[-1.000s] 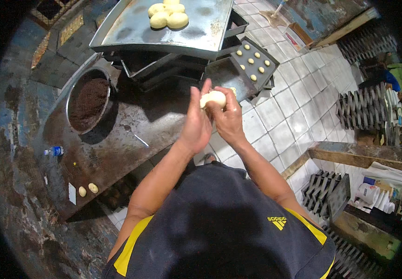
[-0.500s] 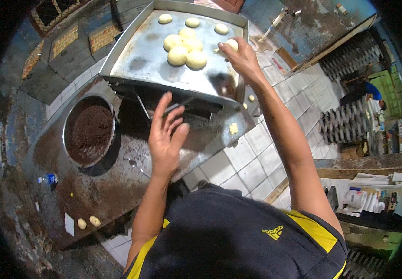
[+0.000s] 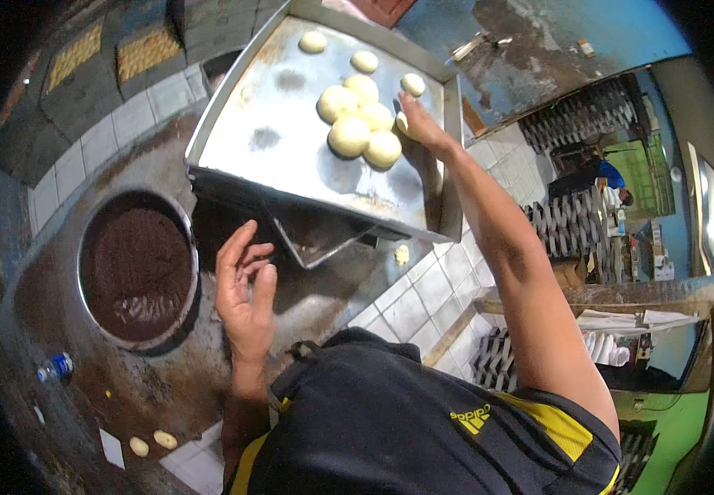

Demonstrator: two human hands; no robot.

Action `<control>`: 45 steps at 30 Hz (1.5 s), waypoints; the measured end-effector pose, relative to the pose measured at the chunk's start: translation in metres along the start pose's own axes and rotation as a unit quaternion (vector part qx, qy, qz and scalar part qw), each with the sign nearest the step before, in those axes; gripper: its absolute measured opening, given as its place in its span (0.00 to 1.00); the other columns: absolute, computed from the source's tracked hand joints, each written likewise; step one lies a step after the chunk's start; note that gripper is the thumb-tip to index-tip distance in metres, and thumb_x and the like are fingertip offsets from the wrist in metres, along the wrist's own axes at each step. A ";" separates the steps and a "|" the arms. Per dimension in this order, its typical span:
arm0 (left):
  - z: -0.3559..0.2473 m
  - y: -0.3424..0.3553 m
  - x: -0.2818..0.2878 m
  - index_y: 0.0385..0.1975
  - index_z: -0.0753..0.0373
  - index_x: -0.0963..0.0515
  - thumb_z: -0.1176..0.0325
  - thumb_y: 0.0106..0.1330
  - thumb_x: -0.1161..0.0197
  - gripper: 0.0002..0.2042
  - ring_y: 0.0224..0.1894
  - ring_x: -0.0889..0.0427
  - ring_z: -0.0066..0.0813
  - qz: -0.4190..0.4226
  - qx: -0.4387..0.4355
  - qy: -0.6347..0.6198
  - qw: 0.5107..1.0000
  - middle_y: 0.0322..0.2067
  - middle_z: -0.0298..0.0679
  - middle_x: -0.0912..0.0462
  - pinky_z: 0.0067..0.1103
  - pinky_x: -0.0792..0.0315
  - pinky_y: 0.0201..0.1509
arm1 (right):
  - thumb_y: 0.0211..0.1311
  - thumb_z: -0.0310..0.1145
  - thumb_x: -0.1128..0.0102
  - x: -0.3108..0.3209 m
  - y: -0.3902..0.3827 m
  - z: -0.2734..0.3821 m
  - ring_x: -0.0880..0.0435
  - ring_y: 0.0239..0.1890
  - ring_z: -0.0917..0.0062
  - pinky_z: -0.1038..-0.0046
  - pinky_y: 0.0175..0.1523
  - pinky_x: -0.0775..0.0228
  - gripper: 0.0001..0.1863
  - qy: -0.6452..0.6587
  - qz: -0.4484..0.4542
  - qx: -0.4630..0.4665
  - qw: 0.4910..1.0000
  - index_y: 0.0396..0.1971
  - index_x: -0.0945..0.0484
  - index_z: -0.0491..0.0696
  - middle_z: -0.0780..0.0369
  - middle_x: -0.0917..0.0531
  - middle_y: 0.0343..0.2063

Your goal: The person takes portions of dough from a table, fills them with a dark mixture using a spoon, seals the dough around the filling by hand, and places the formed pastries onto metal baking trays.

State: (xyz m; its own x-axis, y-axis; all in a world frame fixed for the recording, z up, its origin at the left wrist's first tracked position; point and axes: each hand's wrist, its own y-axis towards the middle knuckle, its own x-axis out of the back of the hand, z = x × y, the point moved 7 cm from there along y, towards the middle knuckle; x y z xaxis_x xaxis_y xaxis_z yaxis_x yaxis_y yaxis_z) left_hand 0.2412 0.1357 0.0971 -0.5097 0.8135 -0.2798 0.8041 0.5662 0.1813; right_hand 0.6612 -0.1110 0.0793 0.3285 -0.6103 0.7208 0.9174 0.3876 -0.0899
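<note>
Near the right side of a shallow metal tray, my right hand has its fingers and thumb around a small pale dough ball. Part of that ball is hidden by the hand. Left of it lies a cluster of several larger dough balls, touching one another. Along the far side sit three smaller, separate ones: a left ball, a middle ball and a right ball. My left hand hovers in front of the tray, open and holding nothing, fingers spread and slightly curled.
A large metal basin of dark brown crumbly filling stands on the worn table at left. Near it are a small bottle, a white card and two dough pieces. Dough scraps lie by the tray. A person is far right.
My right hand has brought the dough ball down and nearer, beside the cluster. My left hand has shifted left and stays open. The whole view has swung somewhat.
</note>
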 end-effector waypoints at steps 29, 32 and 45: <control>0.063 -0.165 -0.187 0.32 0.65 0.25 0.48 0.78 0.49 0.23 0.32 0.30 0.19 -0.057 0.115 -0.005 0.992 0.27 0.36 0.27 0.24 0.32 0.37 | 0.67 0.30 0.33 -0.059 -0.405 -0.006 0.19 0.42 0.83 0.77 0.50 0.27 0.16 0.385 0.022 0.073 0.920 0.51 0.21 0.40 0.64 0.15 0.41; 0.072 -0.183 -0.140 0.34 0.63 0.24 0.42 0.75 0.47 0.26 0.34 0.28 0.18 -0.033 0.091 0.070 0.993 0.29 0.32 0.25 0.22 0.31 0.37 | 0.67 0.25 0.35 -0.088 -0.432 0.013 0.19 0.44 0.83 0.78 0.50 0.27 0.15 0.505 0.167 0.027 0.846 0.52 0.21 0.41 0.63 0.15 0.43; 0.172 -0.325 0.097 0.60 0.65 0.27 0.82 0.66 0.43 0.21 0.55 0.20 0.27 -0.164 0.275 -0.067 0.945 0.51 0.39 0.18 0.25 0.26 0.58 | 0.63 0.34 0.38 -0.320 -0.441 0.089 0.18 0.42 0.51 0.54 0.45 0.26 0.08 0.124 0.210 0.310 0.919 0.34 0.16 0.45 0.50 0.17 0.32</control>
State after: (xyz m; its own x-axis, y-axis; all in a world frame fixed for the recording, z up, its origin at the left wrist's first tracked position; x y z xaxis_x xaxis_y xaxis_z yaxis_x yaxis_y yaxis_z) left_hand -0.0168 0.0077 -0.1508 -0.7453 0.5612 -0.3598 0.6658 0.5998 -0.4437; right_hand 0.1311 -0.0255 -0.0501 0.7354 -0.4267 0.5264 0.4198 0.8967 0.1403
